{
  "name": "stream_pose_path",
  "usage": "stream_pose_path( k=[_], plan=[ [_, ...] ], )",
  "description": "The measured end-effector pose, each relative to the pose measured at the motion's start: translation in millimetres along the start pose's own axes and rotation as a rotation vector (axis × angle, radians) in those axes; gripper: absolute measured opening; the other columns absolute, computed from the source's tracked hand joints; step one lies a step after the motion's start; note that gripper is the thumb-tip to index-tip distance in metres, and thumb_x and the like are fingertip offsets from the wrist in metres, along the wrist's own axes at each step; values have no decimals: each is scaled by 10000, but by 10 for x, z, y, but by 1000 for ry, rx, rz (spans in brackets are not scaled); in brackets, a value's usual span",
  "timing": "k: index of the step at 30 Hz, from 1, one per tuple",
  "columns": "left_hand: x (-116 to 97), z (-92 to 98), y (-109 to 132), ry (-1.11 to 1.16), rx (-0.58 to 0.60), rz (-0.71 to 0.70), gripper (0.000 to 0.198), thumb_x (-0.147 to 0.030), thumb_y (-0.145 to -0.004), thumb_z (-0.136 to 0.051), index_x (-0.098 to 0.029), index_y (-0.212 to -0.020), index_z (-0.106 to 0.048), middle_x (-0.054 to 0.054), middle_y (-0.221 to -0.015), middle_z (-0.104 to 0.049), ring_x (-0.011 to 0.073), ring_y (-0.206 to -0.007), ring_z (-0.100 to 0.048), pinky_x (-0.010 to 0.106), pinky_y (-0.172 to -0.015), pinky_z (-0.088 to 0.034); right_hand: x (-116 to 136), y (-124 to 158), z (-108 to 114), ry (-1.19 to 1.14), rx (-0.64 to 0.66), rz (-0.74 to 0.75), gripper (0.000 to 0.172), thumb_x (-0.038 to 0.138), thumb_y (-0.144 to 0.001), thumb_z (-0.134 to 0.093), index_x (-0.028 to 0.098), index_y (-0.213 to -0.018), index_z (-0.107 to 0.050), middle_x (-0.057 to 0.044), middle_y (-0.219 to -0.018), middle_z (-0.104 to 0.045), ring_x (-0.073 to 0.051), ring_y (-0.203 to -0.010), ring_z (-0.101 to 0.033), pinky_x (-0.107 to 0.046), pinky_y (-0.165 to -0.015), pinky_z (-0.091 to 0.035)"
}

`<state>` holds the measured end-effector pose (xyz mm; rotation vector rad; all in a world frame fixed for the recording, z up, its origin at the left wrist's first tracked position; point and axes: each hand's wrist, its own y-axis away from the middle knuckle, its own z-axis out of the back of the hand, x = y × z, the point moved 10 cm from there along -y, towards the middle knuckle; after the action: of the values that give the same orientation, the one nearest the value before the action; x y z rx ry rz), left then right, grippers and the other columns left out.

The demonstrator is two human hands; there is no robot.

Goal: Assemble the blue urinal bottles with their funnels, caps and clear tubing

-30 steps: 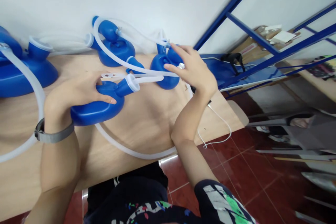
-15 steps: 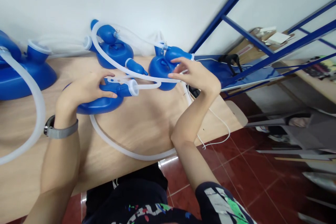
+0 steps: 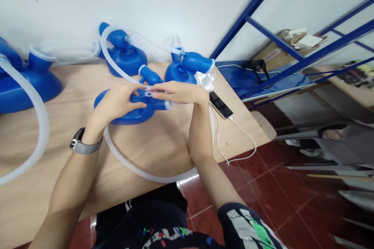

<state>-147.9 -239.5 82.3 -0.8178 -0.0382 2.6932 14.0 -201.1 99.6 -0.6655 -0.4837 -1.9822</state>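
Note:
In front of me a blue urinal bottle (image 3: 133, 114) lies on the table, its white-rimmed mouth (image 3: 167, 105) pointing right. My left hand (image 3: 115, 103), with a watch at the wrist, is over the bottle's top, thumb and fingers bent around its upper part. My right hand (image 3: 175, 93) pinches a small translucent strap (image 3: 149, 94) with a hole in it, just above the bottle's neck. A long white tube (image 3: 128, 164) curves from under the bottle along the table's front edge and passes behind my right forearm. My right fingertips partly cover the strap.
More blue bottles with tubes stand at the back: one in the middle (image 3: 128, 62), one at right (image 3: 178, 74), a larger one at far left (image 3: 29, 89). A phone (image 3: 221, 105) with a white cable lies near the right edge, beside a blue metal frame (image 3: 254, 7).
My right hand has come down and left from the tube to the strap above the bottle. My left hand and the bottle have shifted right. The phone has come into full view.

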Motion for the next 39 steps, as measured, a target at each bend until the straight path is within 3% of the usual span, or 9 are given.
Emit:
stream_pose_path(
  k=[5, 9, 13, 17, 22, 27, 33, 39],
  plan=[
    [71, -27, -1, 22, 37, 13, 543, -525, -1002, -871, -284, -1489, -871, 100, -1350, -909, 377, -1231, -843, 499, -1108, -664, 119, -70, 15, 58, -63, 101, 312, 248, -1185, -721, 282, -1426, -916, -53, -1508, -917, -255, -1360, -858, -386, -1202, -650],
    [143, -34, -27, 81, 26, 21, 521, -539, -1008, -864, -303, -1472, -881, 99, -1383, -905, 382, -1239, -845, 519, -1106, -675, 135, -90, 77, 80, -131, 124, 297, 186, -1147, -743, 271, -1308, -977, -46, -1371, -960, -264, -1268, -885, -376, -1125, -644],
    [178, -29, -57, 107, -1, 19, 490, -543, -986, -882, -298, -1410, -909, 99, -1385, -901, 387, -1251, -841, 538, -1146, -671, 85, -82, 107, 93, -154, 68, 203, 287, -1138, -800, 255, -1110, -998, -34, -1082, -966, -242, -1018, -859, -344, -929, -610],
    [187, -18, -80, 135, -11, 24, 467, -557, -958, -902, -270, -1325, -932, 101, -1356, -901, 377, -1230, -842, 528, -1166, -665, 43, -117, 107, 103, -150, 24, 254, 390, -1139, -806, 260, -1006, -978, -9, -902, -912, -214, -846, -774, -343, -817, -553],
    [255, -35, -92, 152, 3, 78, 450, -563, -980, -879, -284, -1328, -936, 95, -1368, -910, 373, -1260, -847, 532, -1176, -662, 37, -212, 90, 119, -146, 13, 127, 238, -1051, -844, 230, -960, -931, -26, -969, -913, -215, -883, -788, -342, -861, -542],
    [339, -45, -89, 124, 9, 136, 535, -616, -992, -856, -264, -1388, -923, 122, -1441, -904, 401, -1316, -838, 575, -1218, -642, -18, -270, 106, 81, -181, -10, 142, 138, -977, -834, 220, -868, -874, -42, -1007, -933, -253, -982, -846, -366, -941, -589],
    [189, -62, -77, 37, 36, -36, 555, -601, -1112, -700, -336, -1575, -853, 88, -1599, -834, 383, -1461, -768, 517, -1311, -586, -59, -268, 106, -86, -152, 76, 85, 225, -991, -858, 244, -917, -896, -40, -1087, -951, -271, -1110, -881, -386, -1052, -647],
    [179, -128, -54, -168, 67, -56, 526, -562, -1216, -553, -430, -1637, -841, 108, -1346, -798, 337, -1222, -769, 470, -1166, -596, -181, -291, 103, -61, -158, 20, 45, 231, -964, -852, 230, -942, -891, -37, -1025, -912, -241, -965, -817, -364, -923, -615]
  ],
)
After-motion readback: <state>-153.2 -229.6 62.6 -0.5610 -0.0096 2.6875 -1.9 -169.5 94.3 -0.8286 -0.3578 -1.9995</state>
